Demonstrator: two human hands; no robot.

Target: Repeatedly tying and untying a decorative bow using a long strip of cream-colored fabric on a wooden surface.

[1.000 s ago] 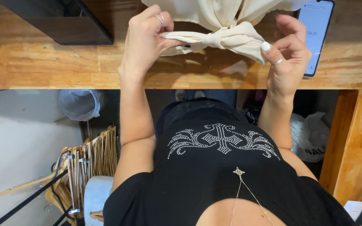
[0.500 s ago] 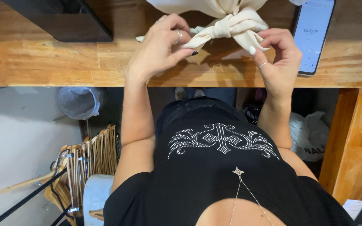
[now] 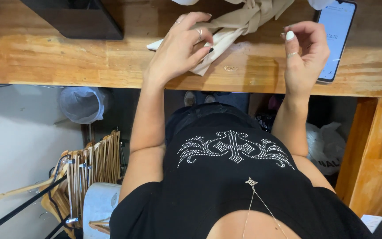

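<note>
Now cloth point(image 3: 239, 26) under left hand point(image 3: 180, 48) (touching).

This looks like a clothing shop or garment workroom. A thick wooden surface point(image 3: 89, 66) like a shop counter carries a knotted cream fabric piece point(image 3: 239, 26) and a smartphone point(image 3: 337, 35). Under it on the left hangs a dense bundle of wooden clothes hangers point(image 3: 89, 172), with a plastic bag point(image 3: 326, 146) stowed at the right.

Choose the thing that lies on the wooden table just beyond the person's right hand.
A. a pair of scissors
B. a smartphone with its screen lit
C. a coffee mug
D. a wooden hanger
B: the smartphone lies screen lit on the wooden table, beyond the right hand.
</note>
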